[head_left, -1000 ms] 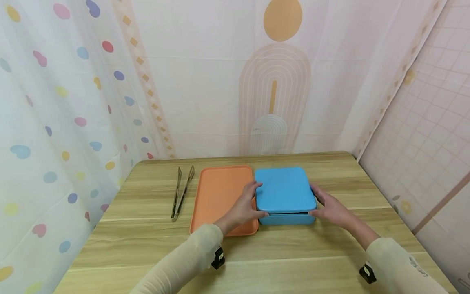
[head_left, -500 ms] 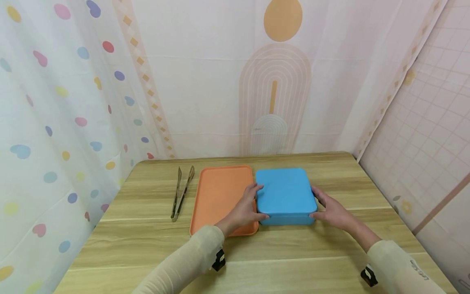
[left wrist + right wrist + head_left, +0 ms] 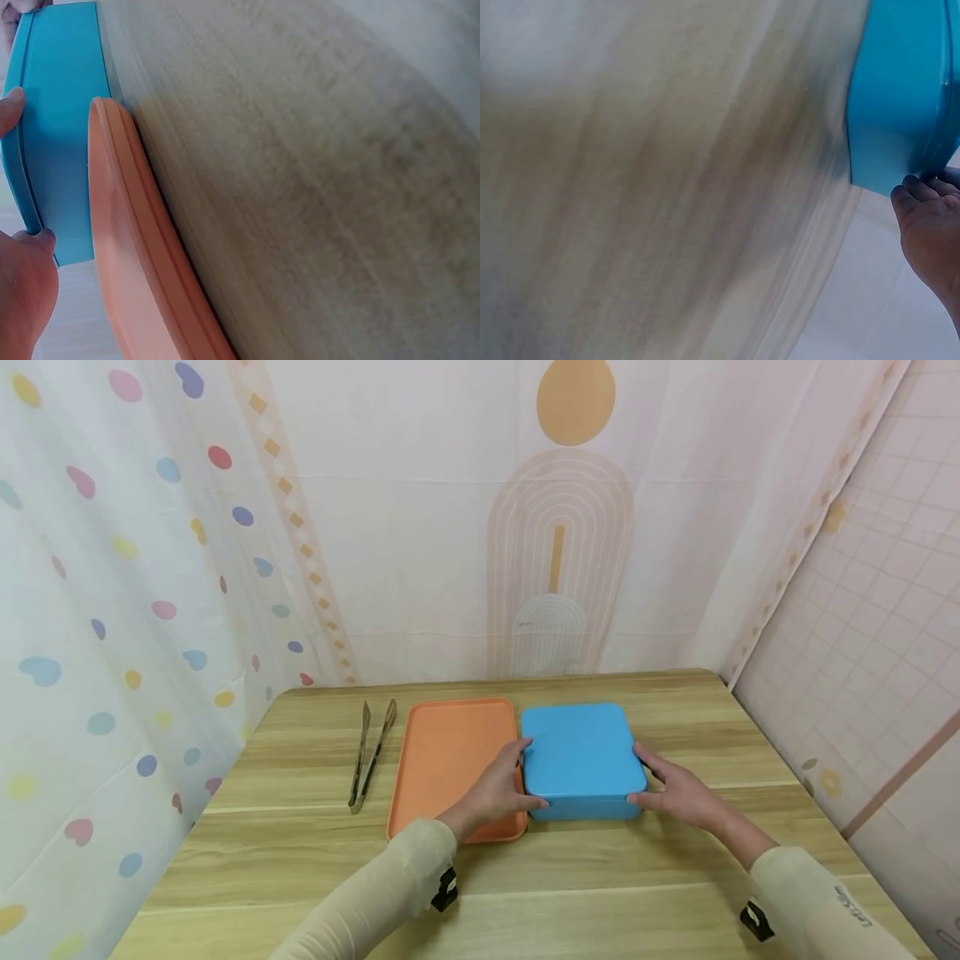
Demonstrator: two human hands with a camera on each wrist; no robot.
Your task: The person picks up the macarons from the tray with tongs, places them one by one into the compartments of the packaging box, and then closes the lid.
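A square blue box [image 3: 588,809] sits on the table, right of the orange tray, with its blue lid [image 3: 581,747] level on top. My left hand [image 3: 495,789] reaches over the tray and holds the lid's left side, thumb at the front corner and fingers farther back. On the opposite side, my right hand [image 3: 678,793] grips the lid's edge, its thumb at the front right corner. In the left wrist view, the seam under the lid [image 3: 21,165] is a thin dark line. The right wrist view has fingertips [image 3: 909,196] right at the lid's edge.
The orange tray [image 3: 450,760] lies flat right beside the box, bare on its surface. Metal tongs [image 3: 367,768] lie spread apart left of the tray. Behind the wooden table [image 3: 600,893] hangs a patterned curtain [image 3: 420,527].
The lid's front edge has come down, closing the dark gap above the box's front wall. Both hands stay at the lid's sides with small shifts. Tray and tongs have not moved.
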